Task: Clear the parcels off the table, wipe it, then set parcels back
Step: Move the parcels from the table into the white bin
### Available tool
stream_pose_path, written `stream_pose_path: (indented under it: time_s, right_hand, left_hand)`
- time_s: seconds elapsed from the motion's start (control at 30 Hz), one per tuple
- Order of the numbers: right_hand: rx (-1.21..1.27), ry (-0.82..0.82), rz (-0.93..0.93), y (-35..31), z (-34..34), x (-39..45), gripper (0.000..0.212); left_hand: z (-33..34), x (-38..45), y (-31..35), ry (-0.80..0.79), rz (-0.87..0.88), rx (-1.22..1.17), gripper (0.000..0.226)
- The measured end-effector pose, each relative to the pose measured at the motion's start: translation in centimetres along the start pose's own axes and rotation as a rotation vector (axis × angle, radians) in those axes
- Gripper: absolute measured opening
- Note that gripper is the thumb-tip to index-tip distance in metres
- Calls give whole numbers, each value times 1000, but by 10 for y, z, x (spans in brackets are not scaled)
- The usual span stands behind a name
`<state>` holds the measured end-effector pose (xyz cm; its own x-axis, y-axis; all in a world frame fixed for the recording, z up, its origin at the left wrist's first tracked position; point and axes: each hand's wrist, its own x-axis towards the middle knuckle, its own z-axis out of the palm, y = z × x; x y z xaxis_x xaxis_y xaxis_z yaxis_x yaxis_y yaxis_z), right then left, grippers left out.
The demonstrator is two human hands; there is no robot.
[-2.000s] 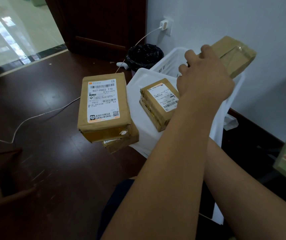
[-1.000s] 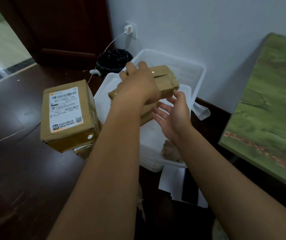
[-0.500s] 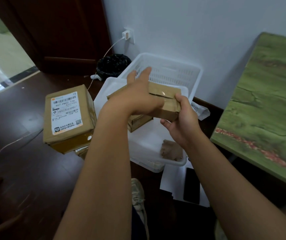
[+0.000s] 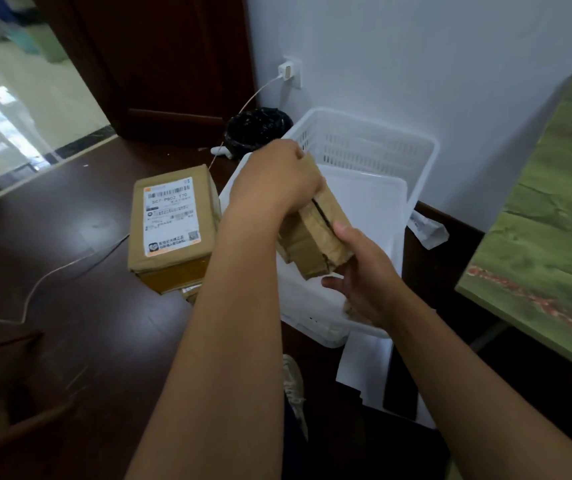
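Parcels stacked two deep point(image 4: 315, 233) are held between both hands over the white tray point(image 4: 374, 209), which sits on a white basket point(image 4: 364, 147) on the floor. The left hand point(image 4: 277, 181) closes over the far upper end, its fingers curled out of sight; the right hand point(image 4: 360, 268) cups the near lower end, thumb on top. The stack's long axis slopes down toward the person. The green worktop point(image 4: 547, 216) lies to the right, nearer the right hand, bare where visible. A larger labelled parcel point(image 4: 172, 226) sits left of the tray.
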<state>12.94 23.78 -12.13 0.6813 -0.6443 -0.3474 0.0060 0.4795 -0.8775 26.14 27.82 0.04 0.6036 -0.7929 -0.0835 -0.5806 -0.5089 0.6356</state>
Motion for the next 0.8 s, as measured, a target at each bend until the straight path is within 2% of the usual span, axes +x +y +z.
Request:
stream_pose_path:
  time_s: [0.13, 0.2, 0.3, 0.47, 0.6, 0.8]
  right_hand:
    - [-10, -188, 8, 1, 1, -3, 40]
    - [-12, -216, -17, 1, 3, -2, 39]
    - [4, -167, -132, -5, 3, 2, 50]
    - [-59, 17, -254, -9, 14, 6, 29]
    - [13, 67, -239, -9, 26, 8, 25]
    - [-48, 4, -153, -17, 32, 8, 33]
  left_hand:
    - [0, 1, -5, 33, 43, -1, 47]
    - [1, 1, -5, 34, 79, -12, 57]
    - [-1, 1, -5, 79, 106, -68, 60]
    - [-6, 1, -10, 84, 59, -204, 66]
    - [-10, 5, -17, 169, 68, -199, 60]
    - [-18, 8, -27, 245, 75, -170, 50]
